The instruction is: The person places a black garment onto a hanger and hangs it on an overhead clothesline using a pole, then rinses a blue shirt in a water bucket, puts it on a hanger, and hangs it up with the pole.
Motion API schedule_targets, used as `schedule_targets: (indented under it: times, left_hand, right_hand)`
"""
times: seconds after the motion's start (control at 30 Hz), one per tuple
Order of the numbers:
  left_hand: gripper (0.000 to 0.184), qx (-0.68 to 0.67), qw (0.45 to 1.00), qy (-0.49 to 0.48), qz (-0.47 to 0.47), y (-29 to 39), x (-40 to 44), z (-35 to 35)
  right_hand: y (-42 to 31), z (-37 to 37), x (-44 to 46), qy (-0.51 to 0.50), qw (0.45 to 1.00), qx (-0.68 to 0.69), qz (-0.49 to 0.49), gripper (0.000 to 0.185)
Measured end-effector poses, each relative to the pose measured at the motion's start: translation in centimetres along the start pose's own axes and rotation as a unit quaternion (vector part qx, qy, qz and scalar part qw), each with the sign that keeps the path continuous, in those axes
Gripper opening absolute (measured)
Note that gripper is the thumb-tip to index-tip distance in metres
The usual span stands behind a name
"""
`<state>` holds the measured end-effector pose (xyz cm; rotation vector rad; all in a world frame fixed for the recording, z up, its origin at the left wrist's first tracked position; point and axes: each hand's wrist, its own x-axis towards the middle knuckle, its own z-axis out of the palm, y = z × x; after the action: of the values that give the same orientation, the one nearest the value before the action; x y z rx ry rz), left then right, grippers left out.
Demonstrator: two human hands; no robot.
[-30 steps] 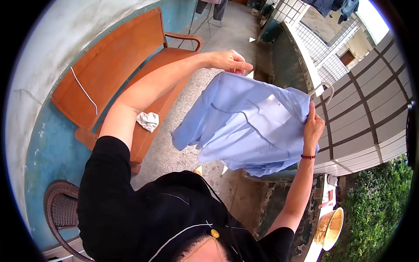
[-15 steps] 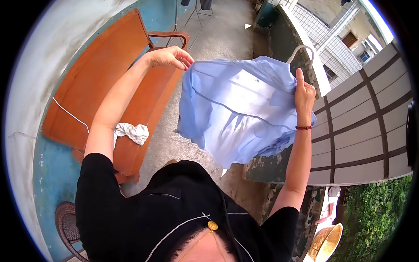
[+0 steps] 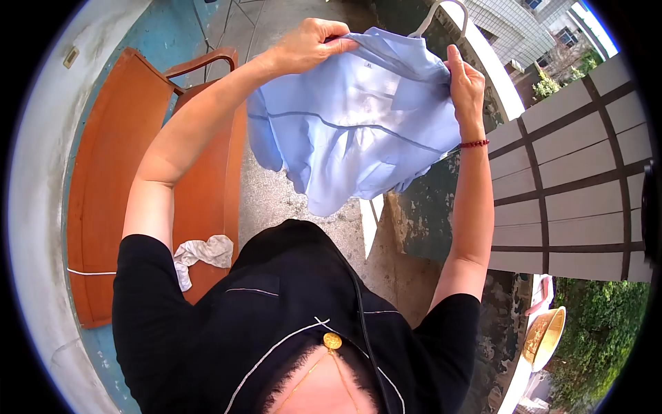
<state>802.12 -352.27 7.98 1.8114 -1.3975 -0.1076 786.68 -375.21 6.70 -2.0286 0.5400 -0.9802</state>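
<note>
A light blue shirt (image 3: 345, 131) hangs spread out in front of me, a dark seam running across it and its hem hanging loose. My left hand (image 3: 314, 45) is closed with thumb and fingers pinching the fabric near the collar. At the other shoulder my right hand (image 3: 467, 86) is wrapped on the shirt, its thumb pointing up. A white clothes hanger (image 3: 445, 5) shows its curved hook above the collar; the rest of it is hidden by the shirt. Whether my right fingers also grip the hanger cannot be seen.
An orange-brown wooden bench (image 3: 200, 200) stands along the wall to my left, a crumpled white cloth (image 3: 207, 252) on it. On the right runs a low wall (image 3: 441, 221) beside a grid-patterned panel (image 3: 565, 186). A yellow basin (image 3: 545, 338) sits on the ledge at lower right.
My left hand has moved up and right, from the shirt's left edge to near the collar, and now pinches there. The shirt and my right hand are higher in view.
</note>
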Motion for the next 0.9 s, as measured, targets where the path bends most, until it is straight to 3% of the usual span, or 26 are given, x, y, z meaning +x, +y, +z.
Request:
schedule_targets:
  times: [0.07,0.1,0.13,0.17,0.23,0.3,0.37,0.4,0.43,0.47,0.53,0.6,0.67,0.73,0.77,0.83,0.9]
  left_hand:
    - [0.018,0.027,0.999,0.002,0.033,-0.9,2.2,-2.3]
    - [0.020,0.046,0.998,0.001,0.036,-1.5,3.1,-3.6]
    - [0.021,0.066,0.997,0.002,0.037,-1.6,4.3,-4.7]
    - [0.020,0.024,0.996,0.047,0.068,-0.3,5.0,-5.8]
    - [0.016,-0.031,0.998,0.041,0.026,0.4,7.1,-8.0]
    - [0.018,0.036,0.998,0.049,0.008,0.3,9.5,-10.4]
    - [0.020,0.005,0.997,0.068,0.039,0.8,12.0,-11.9]
    - [0.020,0.043,0.994,0.084,0.064,1.3,13.3,-12.6]
    - [0.020,0.090,0.989,0.097,0.060,1.2,14.8,-13.5]
    - [0.021,0.097,0.990,0.092,0.047,2.0,15.8,-14.2]
    - [0.022,0.079,0.981,0.164,0.069,4.0,17.3,-13.4]
    - [0.021,0.149,0.976,0.130,0.091,5.2,19.2,-15.4]
    - [0.021,0.096,0.972,0.163,0.137,5.0,21.9,-16.0]
    - [0.022,0.092,0.973,0.157,0.142,5.1,24.5,-17.5]
    - [0.024,0.139,0.966,0.188,0.107,4.9,26.2,-19.8]
    - [0.027,0.171,0.956,0.228,0.074,4.3,29.2,-21.4]
    - [0.026,0.186,0.945,0.255,0.079,2.3,31.7,-22.8]
  right_hand:
    - [-0.2,-0.6,1.4,0.056,0.993,0.077,-0.077,0.043]
    - [2.0,-1.4,2.6,0.109,0.989,0.031,-0.094,0.037]
    - [3.4,-1.6,2.8,0.177,0.977,0.069,-0.095,0.033]
    - [5.1,-1.8,2.4,0.237,0.968,0.060,-0.053,0.029]
    - [10.1,-1.6,0.5,0.334,0.940,0.059,0.024,0.021]
    - [18.4,0.6,-2.5,0.394,0.905,0.117,0.106,0.013]
    - [28.5,5.5,-7.2,0.338,0.908,0.135,0.208,0.012]
    - [31.8,8.2,-9.5,0.258,0.887,0.157,0.349,0.013]
    - [30.5,9.8,-10.7,0.157,0.823,0.244,0.489,0.015]
    - [32.5,12.6,-11.9,0.146,0.757,0.283,0.570,0.014]
    - [35.9,17.4,-12.4,0.102,0.682,0.341,0.639,0.037]
    - [37.3,20.9,-10.2,0.084,0.623,0.430,0.648,0.051]
    - [38.7,23.4,-6.1,0.071,0.653,0.438,0.614,0.049]
    - [40.6,24.1,-2.1,-0.012,0.673,0.500,0.545,0.045]
    - [43.3,25.6,-0.7,-0.050,0.731,0.503,0.459,0.020]
    - [56.1,32.1,1.1,-0.064,0.784,0.531,0.316,0.017]
    - [50.7,27.9,4.6,0.027,0.770,0.530,0.354,0.022]
